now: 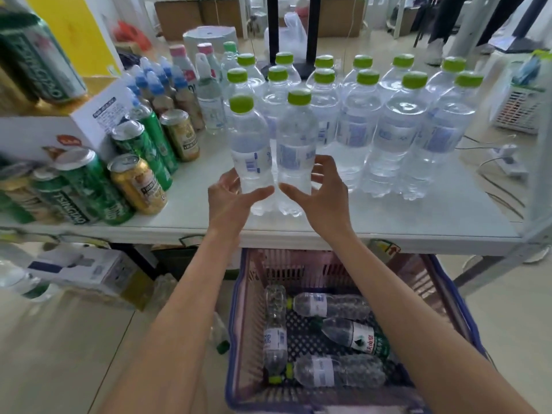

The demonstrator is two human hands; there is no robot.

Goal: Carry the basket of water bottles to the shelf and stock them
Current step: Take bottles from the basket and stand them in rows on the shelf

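Two clear water bottles with green caps stand side by side on the white shelf (388, 225). My left hand (230, 198) wraps the lower part of the left bottle (249, 144). My right hand (322, 192) wraps the lower part of the right bottle (295, 144). Behind them stand several more green-capped bottles (397, 130) in rows. Below the shelf edge, on the floor, sits the basket (239, 339) with a blue rim and pink walls. Several water bottles (331, 306) lie on their sides inside it.
Green and gold cans (134, 180) crowd the shelf's left side, with small blue-capped bottles (155, 85) and a white box (98, 121) behind. Boxes (83, 267) lie under the shelf at left. A white crate (519, 112) and cables sit at right. A person's legs stand far back.
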